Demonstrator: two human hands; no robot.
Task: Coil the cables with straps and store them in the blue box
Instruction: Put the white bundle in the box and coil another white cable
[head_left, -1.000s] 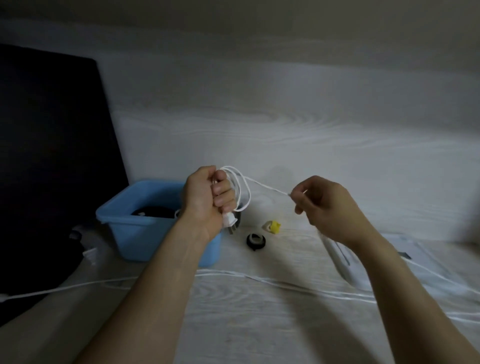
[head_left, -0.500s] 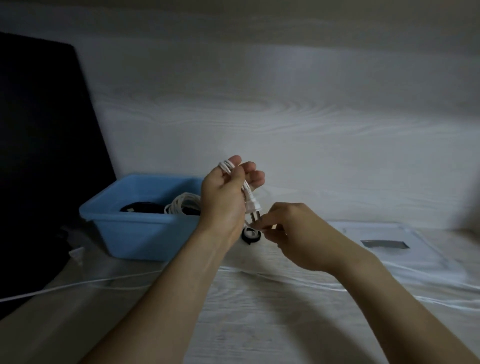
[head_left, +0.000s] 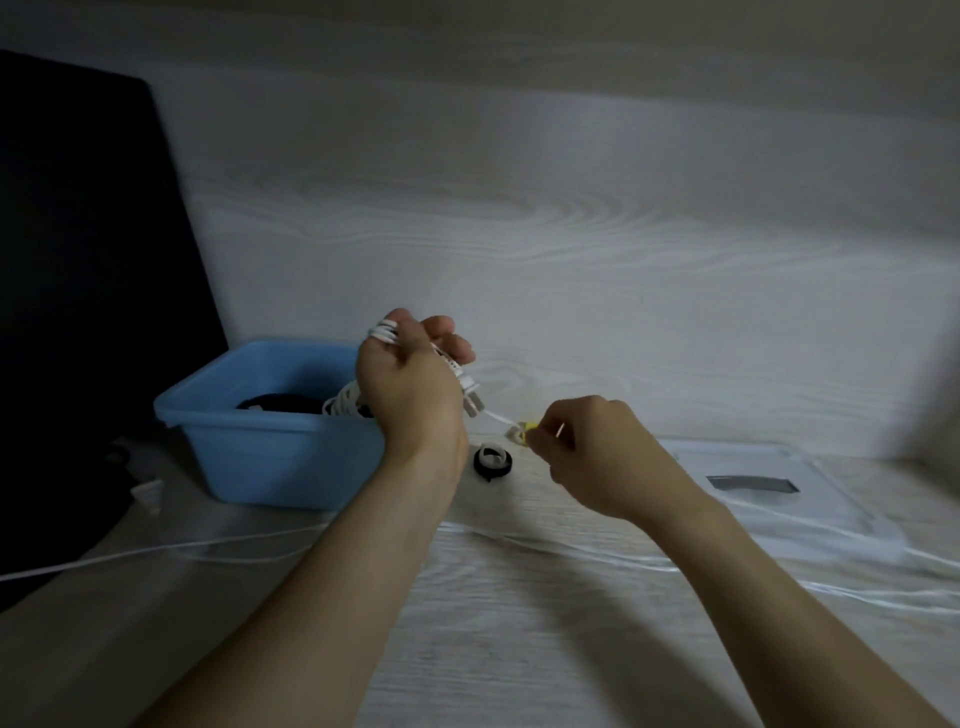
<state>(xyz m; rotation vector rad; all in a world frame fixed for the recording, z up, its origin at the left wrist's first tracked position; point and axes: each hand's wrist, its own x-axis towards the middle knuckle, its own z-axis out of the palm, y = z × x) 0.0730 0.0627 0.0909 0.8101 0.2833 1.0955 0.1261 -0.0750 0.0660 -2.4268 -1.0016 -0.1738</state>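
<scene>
We are gripping the coiled white cable (head_left: 387, 332) in our left hand (head_left: 413, 387). Our right hand (head_left: 582, 447), at its four o'clock, is pinching the yellow strap (head_left: 525, 430) between its fingers (head_left: 543, 441).

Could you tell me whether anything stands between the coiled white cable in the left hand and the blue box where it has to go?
Nothing visible blocks it. The left hand holds the cable coil just above the right edge of the open blue box, which already holds other cables but shows free room.
</scene>
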